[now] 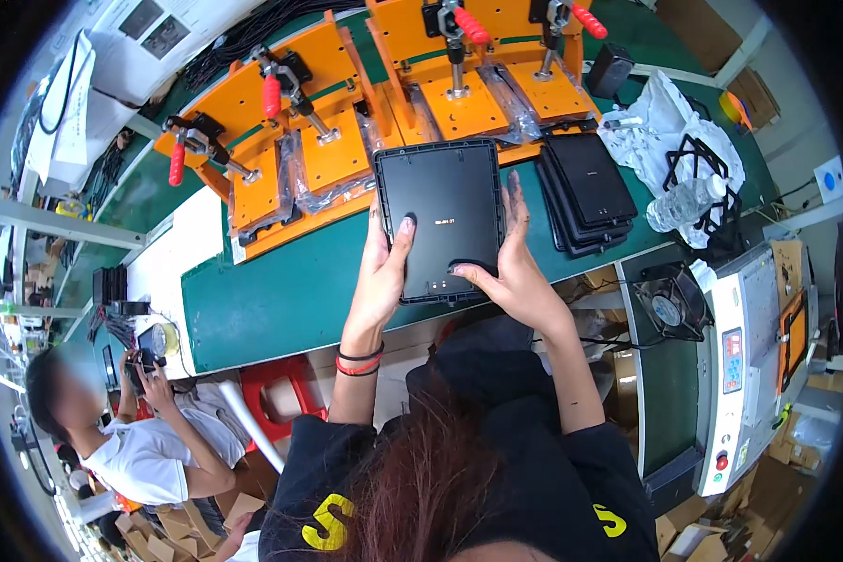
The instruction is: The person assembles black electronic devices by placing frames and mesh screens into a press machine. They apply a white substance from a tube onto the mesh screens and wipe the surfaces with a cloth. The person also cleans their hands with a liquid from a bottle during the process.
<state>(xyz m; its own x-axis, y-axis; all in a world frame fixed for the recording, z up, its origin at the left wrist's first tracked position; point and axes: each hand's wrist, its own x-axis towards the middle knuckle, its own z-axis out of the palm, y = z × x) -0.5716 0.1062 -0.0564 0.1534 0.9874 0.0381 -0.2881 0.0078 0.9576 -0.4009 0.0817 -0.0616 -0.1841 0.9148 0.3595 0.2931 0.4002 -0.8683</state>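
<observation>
Holds black panel (445, 192) between left hand (382, 272) and right hand (518, 272), over near side of green table (281, 300), in front of orange fixture (464, 101). With left, pinches lower left edge: thumb flat on face, fingers mostly hidden behind. With right, clasps lower right side: thumb across face near bottom edge, fingers stretched along side, close together. Dark marks at both thumb tips; red and black bands (358, 363) round left wrist. On fixture, row of toggle clamps (272, 94) with red grips. To right of held panel, uneven stack of similar panels (590, 178) on table. Just beyond, crumpled white sheet (642, 131) and clear bottle (688, 204) on its side. Nearer, at right, black fan (667, 311) beside pale machine (721, 403). Far left, co-worker (150, 464) in white shirt, with small dark item in hands, too small to make out.
</observation>
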